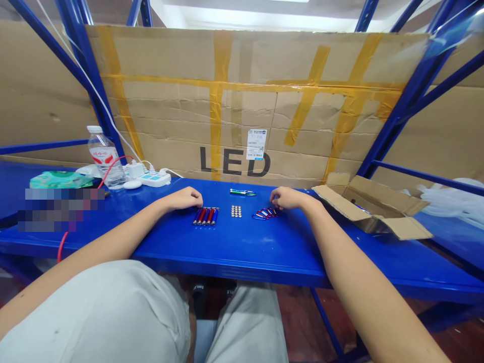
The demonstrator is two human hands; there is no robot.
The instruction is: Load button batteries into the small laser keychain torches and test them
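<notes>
A row of several small metallic tubes (205,216), blue and red, lies side by side on the blue table. My left hand (186,198) rests at the row's upper left corner with fingers curled closed; anything inside them is hidden. To the right of the tubes, small silver button cells (236,211) sit in a neat block. Several carabiner clips (264,214) in red, blue and purple lie overlapping in a fan. Over the right end of this fan, my right hand (286,198) has its fingertips closed on a clip. Behind the button cells lies a green and silver tube with a clip (242,192).
An open cardboard box (372,204) stands at the right. At the left are a water bottle (106,157), a white power strip (153,177) with cables, and a green packet (60,179). A large cardboard sheet (174,116) marked LED walls off the back between blue posts.
</notes>
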